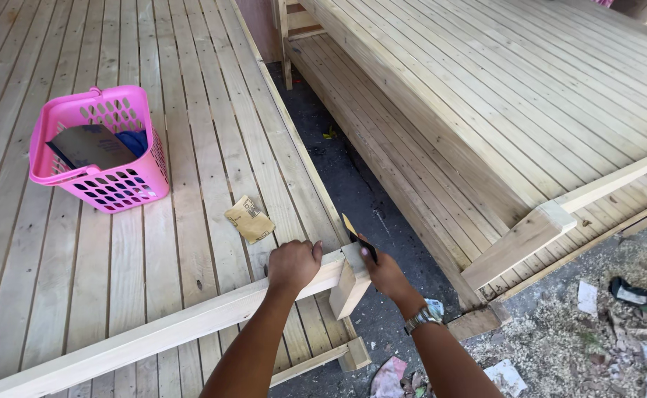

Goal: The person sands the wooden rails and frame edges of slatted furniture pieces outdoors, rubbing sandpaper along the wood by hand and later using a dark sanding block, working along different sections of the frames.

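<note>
where the slatted wooden platform (191,147) ends at a dark floor gap, the left hand (292,265) is clamped over one timber rail (154,332) near its end post (350,284). the right hand (382,271) pinches one folded sandpaper piece (353,232) against that post. another sandpaper sheet (249,219) and one pink basket (102,147) lie on open boards.

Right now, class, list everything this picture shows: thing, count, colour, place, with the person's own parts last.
basket: one, pink, on left deck, holding a dark flat sheet
sandpaper piece: one, tan, on deck boards
wooden rail: one, pale, across the deck edge
slatted platform: one, pale wood, right
sawdust and scraps: many, ground lower right
wristwatch: one, silver, right wrist
left hand: on rail
right hand: pressing a sandpaper strip at rail end
</note>
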